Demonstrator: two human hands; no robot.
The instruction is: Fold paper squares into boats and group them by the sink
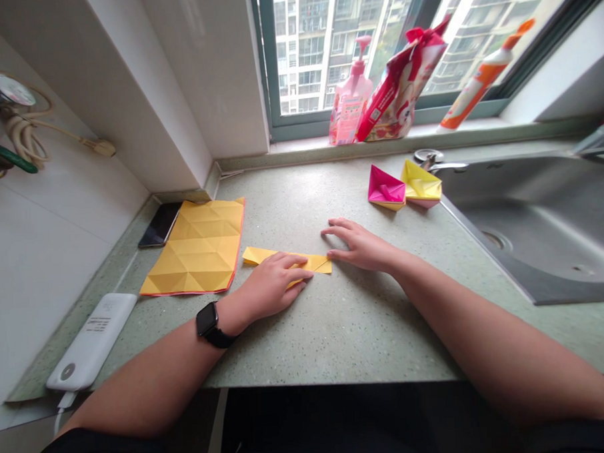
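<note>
Left grip flat and palm-down on a folded yellow paper strip, fingers together across the layers, no pinch; right grip wide, fingers spread on the speckled green bench, fingertips at the strip's right end. Strip lying flat on the bench, directly in front of the person, a thin reddish edge showing at the fold. Steady, even pressure from flat fingers, with the layers' edges kept square, likely the surest way to a sharp crease.

Just left of the strip, a yellow sheet with red edges, unfolded and marked by a grid of triangular creases, its corner almost touching the strip. Beyond it, a black smartphone against the wall; nearer the bench's left edge, a white power bank beside the left forearm, with a black smartwatch on the wrist. Ahead to the right, a pink paper model and a yellow one, side by side at the rim of a steel sink. On the window ledge, a pink pump bottle, a red-and-white bag and an orange-and-white tube.
</note>
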